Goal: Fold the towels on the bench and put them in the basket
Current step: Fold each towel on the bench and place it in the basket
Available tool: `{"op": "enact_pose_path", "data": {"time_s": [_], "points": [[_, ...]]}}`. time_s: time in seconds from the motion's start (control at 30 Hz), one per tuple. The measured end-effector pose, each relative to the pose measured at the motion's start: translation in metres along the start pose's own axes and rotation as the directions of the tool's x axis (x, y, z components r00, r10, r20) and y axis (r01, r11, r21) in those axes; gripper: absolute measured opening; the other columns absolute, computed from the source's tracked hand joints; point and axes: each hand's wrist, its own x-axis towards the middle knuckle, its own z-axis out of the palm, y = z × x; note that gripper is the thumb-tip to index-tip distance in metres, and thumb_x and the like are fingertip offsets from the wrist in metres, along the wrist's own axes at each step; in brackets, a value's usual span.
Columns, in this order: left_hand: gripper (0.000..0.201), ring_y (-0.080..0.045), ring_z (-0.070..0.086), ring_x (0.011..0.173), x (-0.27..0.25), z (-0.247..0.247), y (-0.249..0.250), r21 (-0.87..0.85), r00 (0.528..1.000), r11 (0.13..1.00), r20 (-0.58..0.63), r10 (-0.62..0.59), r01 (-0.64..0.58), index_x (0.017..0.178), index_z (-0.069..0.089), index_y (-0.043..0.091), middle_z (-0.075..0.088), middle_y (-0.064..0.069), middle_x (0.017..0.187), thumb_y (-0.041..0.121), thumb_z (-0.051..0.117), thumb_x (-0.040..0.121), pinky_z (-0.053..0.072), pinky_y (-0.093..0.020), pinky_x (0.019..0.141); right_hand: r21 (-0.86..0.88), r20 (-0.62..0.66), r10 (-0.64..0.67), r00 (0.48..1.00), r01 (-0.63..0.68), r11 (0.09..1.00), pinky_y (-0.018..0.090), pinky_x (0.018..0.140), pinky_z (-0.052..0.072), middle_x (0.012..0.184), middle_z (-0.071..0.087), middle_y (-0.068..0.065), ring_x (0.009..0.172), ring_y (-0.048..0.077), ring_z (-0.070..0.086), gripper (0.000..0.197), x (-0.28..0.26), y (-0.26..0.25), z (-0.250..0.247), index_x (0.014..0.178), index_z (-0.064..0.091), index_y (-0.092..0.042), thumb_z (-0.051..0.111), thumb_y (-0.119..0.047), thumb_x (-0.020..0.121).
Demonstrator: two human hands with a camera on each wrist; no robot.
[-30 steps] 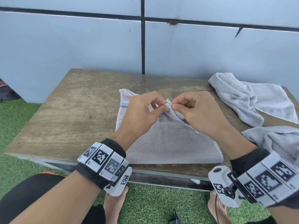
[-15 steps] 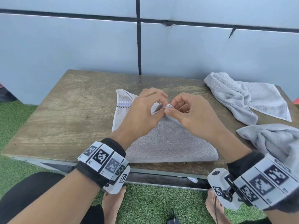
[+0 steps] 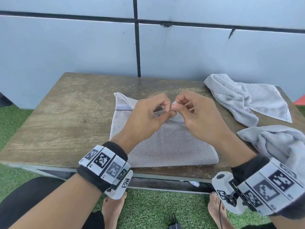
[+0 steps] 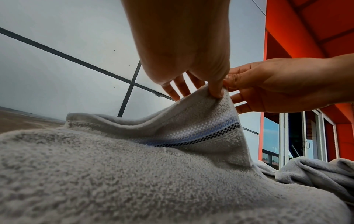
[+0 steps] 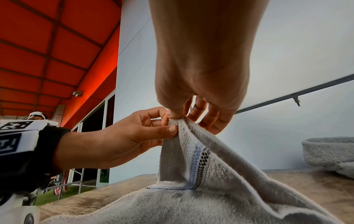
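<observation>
A grey towel [image 3: 165,146] with a blue and black woven stripe lies half folded on the wooden bench [image 3: 74,116]. Both hands meet above its middle. My left hand [image 3: 166,109] pinches a raised corner of the towel [image 4: 220,109] between thumb and forefinger. My right hand [image 3: 177,107] pinches the same corner [image 5: 182,128] from the other side. The corner is lifted clear of the layer below. No basket shows in any view.
Two more grey towels lie crumpled on the bench's right side, one at the back [image 3: 244,98] and one nearer the front edge [image 3: 277,142]. A pale tiled wall [image 3: 99,47] stands right behind the bench. Green turf and bare feet [image 3: 113,210] are below.
Both hands have lifted the pinched corner slightly and drawn it a little away from me. The head view has shifted a bit to the right.
</observation>
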Motion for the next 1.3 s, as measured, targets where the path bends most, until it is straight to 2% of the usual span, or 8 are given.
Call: {"op": "enact_pose_path", "data": {"time_s": [0.13, 0.33, 0.47, 0.6, 0.93, 1.1, 1.2, 1.3], "points": [[0.022, -0.027, 0.061, 0.077, -0.001, 0.001, 0.001, -0.062, 0.997, 0.996, -0.039, -0.061, 0.059, 0.082, 0.06, 0.007, 0.064, -0.004, 0.077, 0.017, 0.079, 0.083, 0.049, -0.044, 0.077, 0.022, 0.019, -0.031, 0.999, 0.031, 0.999, 0.015, 0.065, 0.043, 0.08, 0.064, -0.005, 0.07, 0.008, 0.054, 0.012, -0.003, 0.001, -0.004, 0.085, 0.058, -0.021, 0.065, -0.02, 0.095], [0.02, -0.027, 0.063, 0.079, -0.002, 0.003, 0.003, -0.088, 0.997, 0.994, -0.049, -0.064, 0.059, 0.086, 0.064, 0.005, 0.066, -0.007, 0.08, 0.018, 0.079, 0.085, 0.049, -0.049, 0.073, 0.046, 0.037, -0.006, 0.999, 0.004, 0.999, 0.012, 0.069, 0.042, 0.085, 0.066, -0.007, 0.073, 0.005, 0.055, 0.007, -0.006, 0.003, -0.005, 0.088, 0.062, -0.021, 0.066, -0.022, 0.094], [0.023, -0.017, 0.063, 0.074, -0.002, 0.004, 0.004, -0.079, 0.991, 0.996, -0.124, -0.059, 0.049, 0.081, 0.064, 0.005, 0.066, 0.0, 0.076, 0.02, 0.081, 0.082, 0.05, -0.046, 0.071, 0.058, 0.015, 0.001, 1.0, -0.002, 0.998, 0.011, 0.067, 0.041, 0.084, 0.069, -0.005, 0.07, 0.003, 0.055, 0.008, -0.005, 0.003, -0.005, 0.089, 0.061, -0.02, 0.065, -0.023, 0.095], [0.024, -0.015, 0.062, 0.072, -0.002, 0.004, 0.003, -0.038, 0.99, 0.998, -0.129, -0.062, 0.057, 0.077, 0.065, 0.006, 0.066, 0.001, 0.074, 0.022, 0.083, 0.08, 0.05, -0.042, 0.071, 0.055, -0.007, 0.02, 1.0, -0.02, 0.998, 0.009, 0.066, 0.041, 0.08, 0.066, -0.009, 0.071, 0.003, 0.056, 0.008, -0.004, 0.003, -0.004, 0.09, 0.062, -0.019, 0.065, -0.024, 0.095], [0.008, -0.013, 0.07, 0.079, -0.001, 0.004, -0.012, 0.041, 0.996, 0.999, -0.09, 0.019, -0.015, 0.084, 0.078, 0.01, 0.075, 0.002, 0.085, 0.018, 0.079, 0.083, 0.055, -0.041, 0.074, 0.039, 0.02, 0.046, 0.999, -0.046, 0.998, 0.009, 0.066, 0.043, 0.079, 0.067, -0.013, 0.071, 0.0, 0.058, 0.004, -0.004, 0.006, -0.002, 0.09, 0.067, -0.022, 0.069, -0.025, 0.092], [0.012, -0.019, 0.068, 0.078, 0.001, 0.003, -0.02, 0.065, 1.0, 0.998, 0.023, 0.009, -0.01, 0.084, 0.079, 0.01, 0.073, 0.0, 0.083, 0.021, 0.08, 0.083, 0.052, -0.041, 0.071, 0.014, -0.023, 0.02, 1.0, -0.02, 1.0, 0.017, 0.068, 0.048, 0.079, 0.064, -0.013, 0.075, 0.007, 0.059, 0.007, -0.004, 0.004, -0.004, 0.087, 0.065, -0.021, 0.067, -0.02, 0.093], [0.015, -0.017, 0.06, 0.065, 0.0, -0.001, -0.028, 0.104, 0.998, 0.995, 0.055, 0.006, -0.012, 0.076, 0.076, 0.011, 0.066, 0.0, 0.073, 0.023, 0.078, 0.085, 0.045, -0.032, 0.059, 0.02, -0.051, -0.007, 0.999, 0.008, 1.0, 0.021, 0.071, 0.048, 0.08, 0.064, -0.013, 0.076, 0.008, 0.059, 0.005, -0.004, 0.002, -0.009, 0.09, 0.065, -0.019, 0.066, -0.02, 0.094], [0.019, -0.009, 0.053, 0.058, -0.003, -0.012, -0.029, 0.146, 0.995, 0.988, 0.074, -0.064, 0.052, 0.077, 0.076, 0.009, 0.066, -0.002, 0.075, 0.025, 0.075, 0.088, 0.037, -0.022, 0.056, 0.053, -0.106, 0.0, 0.994, 0.006, 0.999, 0.013, 0.062, 0.041, 0.076, 0.062, -0.014, 0.069, 0.003, 0.055, 0.004, -0.005, 0.002, -0.019, 0.091, 0.066, -0.017, 0.065, -0.018, 0.095]]}}
